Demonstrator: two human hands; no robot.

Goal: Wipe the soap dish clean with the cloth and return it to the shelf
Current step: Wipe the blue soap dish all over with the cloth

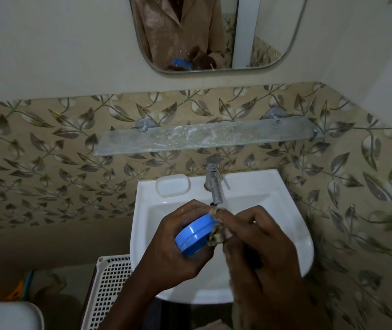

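Over one white basin, your left hand grips one blue soap dish. At its three o'clock, your right hand pinches one cloth against its rim. One glass shelf hangs at twelve o'clock.

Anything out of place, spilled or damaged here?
Only the glass shelf: whitish smears and residue cover its middle, and nothing stands on it. The blue soap dish and the sink look intact, nothing spilled.

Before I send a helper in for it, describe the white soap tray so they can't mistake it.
Find the white basin under the glass shelf. On its back ledge, left of the steel tap, lies the soap tray: rounded, rectangular, white, unlike the blue soap dish in the left hand.
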